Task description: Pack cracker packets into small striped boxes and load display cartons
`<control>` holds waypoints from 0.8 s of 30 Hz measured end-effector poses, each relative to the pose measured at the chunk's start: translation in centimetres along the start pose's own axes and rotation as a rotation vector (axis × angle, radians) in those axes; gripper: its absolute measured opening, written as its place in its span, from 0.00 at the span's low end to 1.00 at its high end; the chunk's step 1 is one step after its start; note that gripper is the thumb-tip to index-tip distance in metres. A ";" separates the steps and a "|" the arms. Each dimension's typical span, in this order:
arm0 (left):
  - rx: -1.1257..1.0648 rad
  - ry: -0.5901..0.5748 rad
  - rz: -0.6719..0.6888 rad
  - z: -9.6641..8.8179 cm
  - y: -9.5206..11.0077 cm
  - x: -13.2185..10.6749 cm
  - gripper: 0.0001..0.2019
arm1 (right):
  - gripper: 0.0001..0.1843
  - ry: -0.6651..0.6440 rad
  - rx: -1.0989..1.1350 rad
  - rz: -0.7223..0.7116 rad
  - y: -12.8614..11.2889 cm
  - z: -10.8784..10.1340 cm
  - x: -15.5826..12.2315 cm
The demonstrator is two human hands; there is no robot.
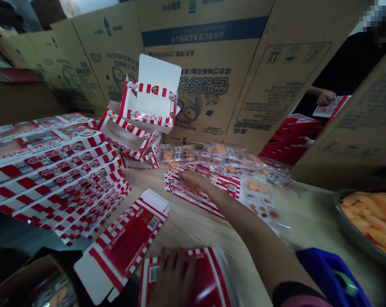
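My left hand (173, 279) lies flat, fingers stretched, on a red-and-white striped flat carton (208, 281) at the near table edge. My right hand (193, 180) reaches forward and rests palm down, fingers spread, on a pile of clear plastic packets (212, 179) holding orange pieces and striped cards. Another unfolded striped carton (129, 236) lies just left of my left hand. Behind the packets stands a stack of assembled open striped boxes (148, 106).
A tall fanned stack of flat striped cartons (55, 170) fills the left. Large cardboard boxes (212, 64) wall the back. A metal bowl of orange pieces (368, 221) sits right, a blue tape dispenser (333, 277) near it. Another person's hand (325, 97) holds a carton at back right.
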State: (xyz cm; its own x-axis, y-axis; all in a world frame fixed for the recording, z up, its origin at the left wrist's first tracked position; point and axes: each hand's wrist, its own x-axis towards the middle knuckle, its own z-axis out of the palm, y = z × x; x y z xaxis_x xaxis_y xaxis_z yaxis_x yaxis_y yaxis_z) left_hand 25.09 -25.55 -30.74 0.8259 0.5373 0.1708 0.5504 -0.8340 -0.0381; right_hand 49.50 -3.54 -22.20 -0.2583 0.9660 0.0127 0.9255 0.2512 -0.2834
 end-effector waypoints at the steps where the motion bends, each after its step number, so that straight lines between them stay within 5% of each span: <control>1: -0.045 -0.061 -0.070 -1.1 0.1 0.1 0.35 | 0.06 0.015 -0.011 -0.016 -0.4 -0.2 -1.2; 7: -0.200 -0.251 -0.293 -7.5 0.2 -0.3 0.54 | 0.15 0.213 -0.033 0.086 -1.5 -2.1 -8.8; 12: -0.163 -0.191 -0.408 -8.2 -0.2 -0.8 0.52 | 0.11 0.605 0.031 0.217 -0.5 -3.2 -16.0; 14: -0.146 -0.160 -0.414 -8.0 -0.1 -0.7 0.53 | 0.10 0.668 0.064 0.199 -0.4 -2.8 -18.9; 18: -0.126 -0.107 -0.376 -7.9 0.6 0.2 0.52 | 0.15 0.536 0.010 0.183 -1.1 -1.4 -23.4; 24: -0.132 -0.030 -0.240 -6.9 1.9 1.2 0.51 | 0.16 0.093 0.250 -0.076 -3.4 -0.1 -26.0</control>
State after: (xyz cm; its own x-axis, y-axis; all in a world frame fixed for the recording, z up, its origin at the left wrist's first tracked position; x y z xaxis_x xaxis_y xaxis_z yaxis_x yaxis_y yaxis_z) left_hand 26.31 -27.32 -23.82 0.6780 0.7234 0.1305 0.7118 -0.6904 0.1294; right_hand 53.12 -29.45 -21.46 -0.2870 0.9494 0.1272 0.8047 0.3110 -0.5057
